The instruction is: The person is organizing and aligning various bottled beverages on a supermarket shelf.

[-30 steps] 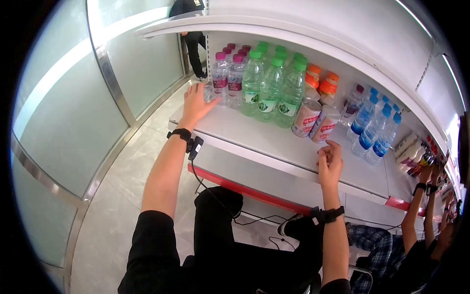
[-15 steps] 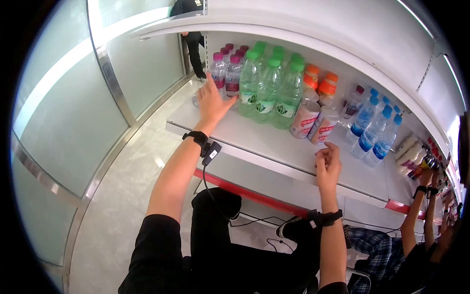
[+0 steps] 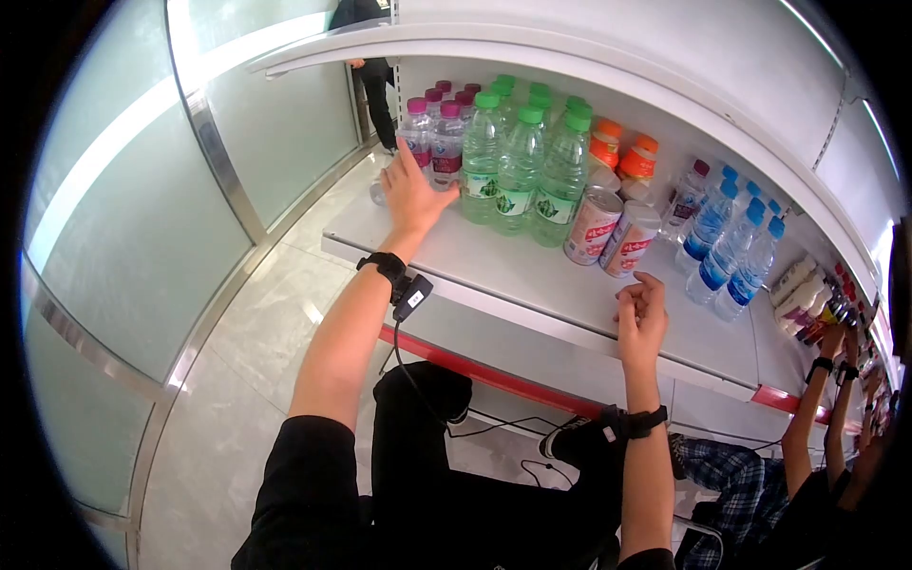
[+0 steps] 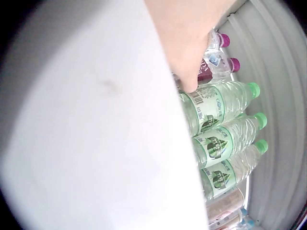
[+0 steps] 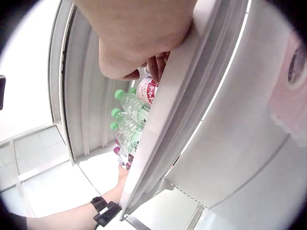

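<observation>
In the head view my left hand (image 3: 416, 198) reaches over the left end of the white shelf (image 3: 475, 255), in front of the purple-capped water bottles (image 3: 446, 152). Its index finger points up along them and the thumb sticks out to the right. The left wrist view puts that thumb right beside a green-capped bottle (image 4: 204, 108); the other fingers are mostly hidden there. Clear plastic (image 3: 378, 194) shows left of the hand. Loosely curled and holding nothing, my right hand (image 3: 643, 318) is at the shelf's front edge, below two pink-and-white cans (image 3: 627, 242).
Orange-capped bottles (image 3: 638, 160) stand behind the cans, and blue-capped water bottles (image 3: 727, 252) farther right. An upper shelf (image 3: 570, 62) overhangs everything. Glass panels (image 3: 104, 180) line the left side. Another person's arms (image 3: 819, 389) reach in at the far right. Cables (image 3: 494, 427) hang below.
My left hand has moved right and slightly down from the shelf's left end to the front of the purple-capped bottles, then stayed nearly still. The right hand has barely moved.
</observation>
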The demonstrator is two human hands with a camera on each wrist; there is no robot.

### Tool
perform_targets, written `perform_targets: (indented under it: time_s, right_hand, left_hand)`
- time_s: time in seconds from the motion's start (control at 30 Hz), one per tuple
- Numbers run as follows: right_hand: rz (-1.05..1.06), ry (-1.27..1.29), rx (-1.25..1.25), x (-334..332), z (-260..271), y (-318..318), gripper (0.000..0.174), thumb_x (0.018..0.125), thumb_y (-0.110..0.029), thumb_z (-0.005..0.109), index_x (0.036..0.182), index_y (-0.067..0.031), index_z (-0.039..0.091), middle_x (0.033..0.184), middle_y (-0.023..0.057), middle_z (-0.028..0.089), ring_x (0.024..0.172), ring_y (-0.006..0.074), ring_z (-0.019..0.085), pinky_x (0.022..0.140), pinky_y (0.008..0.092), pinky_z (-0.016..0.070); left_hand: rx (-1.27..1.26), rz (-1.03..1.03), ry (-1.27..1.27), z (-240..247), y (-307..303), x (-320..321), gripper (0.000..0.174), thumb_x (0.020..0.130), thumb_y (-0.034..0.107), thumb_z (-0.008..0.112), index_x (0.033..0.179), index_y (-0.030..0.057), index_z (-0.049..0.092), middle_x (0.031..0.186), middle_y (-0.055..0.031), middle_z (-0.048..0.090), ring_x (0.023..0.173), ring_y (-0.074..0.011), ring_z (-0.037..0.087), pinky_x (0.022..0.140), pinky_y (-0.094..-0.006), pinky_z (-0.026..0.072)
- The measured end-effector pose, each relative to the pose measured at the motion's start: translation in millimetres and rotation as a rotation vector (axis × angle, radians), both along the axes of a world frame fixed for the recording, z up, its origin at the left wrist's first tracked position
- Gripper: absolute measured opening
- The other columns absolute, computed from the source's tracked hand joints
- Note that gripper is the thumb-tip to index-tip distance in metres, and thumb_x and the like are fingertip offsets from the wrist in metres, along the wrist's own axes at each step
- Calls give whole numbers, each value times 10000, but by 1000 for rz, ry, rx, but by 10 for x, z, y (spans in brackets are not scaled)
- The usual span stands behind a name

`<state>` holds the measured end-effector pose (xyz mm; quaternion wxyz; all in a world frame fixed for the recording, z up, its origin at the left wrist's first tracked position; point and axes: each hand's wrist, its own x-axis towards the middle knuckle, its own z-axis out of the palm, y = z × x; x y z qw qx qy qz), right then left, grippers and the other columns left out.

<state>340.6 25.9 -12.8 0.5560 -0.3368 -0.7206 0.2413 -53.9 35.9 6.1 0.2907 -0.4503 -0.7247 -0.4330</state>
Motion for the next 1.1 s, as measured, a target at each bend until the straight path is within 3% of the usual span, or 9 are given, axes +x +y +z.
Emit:
perform_targets:
  time_s: [0.5, 0.7, 0.77, 0.87, 0.9, 0.97, 1.0, 1.07, 1.1]
  right_hand:
    - [17, 36, -45, -33, 26, -21, 312, 908, -24, 575, 1213, 15, 520, 822, 59, 611, 646, 88, 535, 573, 238, 426]
    - [12, 17, -36, -15, 2, 8, 311, 910, -27, 576, 1214, 12, 524, 827, 61, 612, 643, 90, 536, 567, 242, 425]
    - [5, 6, -24, -5, -5, 14, 309, 912, -28, 576, 1215, 12, 525, 825, 62, 611, 641, 90, 536, 566, 243, 425]
    - [-3, 6, -19, -5, 13, 34, 300, 916, -30, 573, 1209, 13, 529, 827, 62, 612, 633, 90, 534, 561, 244, 423]
    - [-7, 11, -26, -7, 5, 32, 295, 917, -30, 572, 1206, 13, 531, 821, 61, 611, 629, 88, 532, 556, 242, 421]
    - [-10, 8, -34, 0, -14, 28, 291, 917, -29, 571, 1203, 12, 533, 815, 61, 610, 625, 87, 531, 552, 241, 419]
    - [-13, 16, -37, -16, -13, 15, 282, 918, -27, 568, 1196, 12, 536, 807, 60, 610, 625, 84, 530, 547, 239, 416]
    - [-15, 22, -44, -16, 7, -5, 274, 919, -25, 564, 1189, 13, 539, 799, 59, 609, 626, 82, 530, 543, 238, 414]
    - [-5, 17, -36, -14, 27, -8, 268, 919, -22, 561, 1184, 12, 540, 794, 57, 610, 622, 80, 528, 541, 237, 412]
  left_hand:
    - [-23, 45, -32, -6, -20, -37, 1257, 652, 469, 843, 1542, -8, 94, 1369, -235, 449, 1275, -376, 434, 1138, -568, 233]
    - [-24, -51, -51, -2, -99, -102, 1210, 714, 514, 806, 1556, 30, 84, 1380, -241, 464, 1300, -393, 427, 1165, -524, 211]
    - [23, -39, -59, 0, -104, -66, 1063, 740, 465, 797, 1519, 5, 239, 1363, -231, 484, 1244, -387, 456, 1122, -512, 260]
    - [166, -170, -242, -88, 38, -228, 851, 788, 405, 763, 1433, -6, 388, 1341, -210, 503, 1213, -385, 471, 1079, -506, 313]
    - [169, -171, -243, -81, 38, -296, 851, 788, 405, 763, 1433, -6, 388, 1341, -210, 503, 1213, -385, 471, 1079, -506, 313]
    - [71, 4, -156, -111, -5, -447, 640, 828, 349, 717, 1308, -18, 507, 1287, -186, 541, 1186, -364, 488, 1037, -510, 358]
    - [71, 3, -159, -82, -24, -508, 640, 828, 349, 717, 1308, -18, 507, 1287, -186, 541, 1186, -364, 488, 1037, -510, 358]
    - [-182, 266, -164, 9, -96, -590, 599, 818, 360, 710, 1258, -10, 543, 1203, -165, 584, 1158, -349, 503, 1008, -511, 386]
    - [-255, 274, -205, 133, -209, -534, 576, 811, 417, 687, 1184, -15, 607, 1209, -172, 610, 1208, -353, 488, 1016, -514, 381]
